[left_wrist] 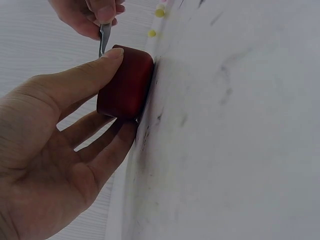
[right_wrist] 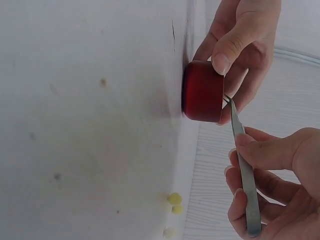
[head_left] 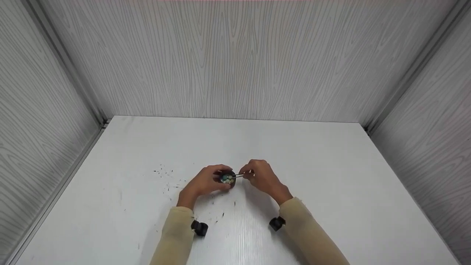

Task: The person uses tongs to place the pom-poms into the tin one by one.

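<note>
A small dark red cup (right_wrist: 204, 92) with rounded edges stands on the white table, held by my left hand (head_left: 206, 181) with thumb and fingers around its sides. Small coloured balls (head_left: 228, 179), some green and some pale, show inside its mouth in the head view. My right hand (head_left: 262, 177) pinches metal tweezers (right_wrist: 245, 170) between thumb and fingers from the right. The fine tips of the tweezers reach the cup's open mouth; what lies between them is hidden by the rim.
Yellow balls (right_wrist: 175, 198) lie on the tabletop (head_left: 312, 165) near the cup, with a whitish ball (right_wrist: 169, 232) beside them. Dark specks and smudges (head_left: 165, 173) mark the table left of the hands. Grey wood-patterned panels (head_left: 232, 59) enclose the back and both sides.
</note>
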{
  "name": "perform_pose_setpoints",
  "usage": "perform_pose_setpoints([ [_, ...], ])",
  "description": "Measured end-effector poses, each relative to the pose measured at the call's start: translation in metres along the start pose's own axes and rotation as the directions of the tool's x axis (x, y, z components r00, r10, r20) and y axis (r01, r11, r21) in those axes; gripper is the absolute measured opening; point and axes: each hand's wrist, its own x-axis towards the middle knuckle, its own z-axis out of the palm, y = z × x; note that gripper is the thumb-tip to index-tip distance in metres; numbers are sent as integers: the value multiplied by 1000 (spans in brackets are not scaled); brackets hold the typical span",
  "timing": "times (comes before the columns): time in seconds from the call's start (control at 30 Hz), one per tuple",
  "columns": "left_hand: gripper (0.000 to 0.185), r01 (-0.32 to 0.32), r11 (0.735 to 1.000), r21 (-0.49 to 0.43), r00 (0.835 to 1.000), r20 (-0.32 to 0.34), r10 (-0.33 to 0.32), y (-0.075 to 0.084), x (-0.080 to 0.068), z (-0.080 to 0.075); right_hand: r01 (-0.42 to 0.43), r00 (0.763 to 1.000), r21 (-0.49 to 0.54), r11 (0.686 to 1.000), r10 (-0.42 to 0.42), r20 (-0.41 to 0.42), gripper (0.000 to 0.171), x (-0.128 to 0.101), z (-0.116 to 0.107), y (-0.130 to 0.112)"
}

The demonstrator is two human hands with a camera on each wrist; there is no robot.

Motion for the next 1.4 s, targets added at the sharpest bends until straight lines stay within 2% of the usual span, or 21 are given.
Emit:
perform_pose_setpoints([
  [0.2,55,5,1000,9,1000,-2,-5,1,-1,0,-7,1000,16,1000,7,-16,19,0,-3,3],
  [0.47,54,29,1000,1,1000,3,-29,2,-1,-2,-1,997,45,999,4,-76,17,-4,-19,13],
  [0.67,53,28,1000,2,1000,3,-28,1,0,-2,-31,990,52,998,38,-133,14,-9,-30,27],
  [0.83,53,37,999,3,999,-2,-37,0,-2,-1,-88,983,44,995,94,-157,15,-13,-34,39],
  [1.03,54,36,999,-14,999,-10,-36,1,-4,0,-145,977,13,989,145,-155,15,-15,-32,53],
  [1.23,54,28,999,-17,1000,-7,-28,0,-4,0,-233,965,-5,972,231,-121,14,-15,-29,63],
  [1.4,54,25,999,-22,1000,-3,-25,1,-4,-2,-236,965,-9,972,233,-121,13,-14,-29,65],
])
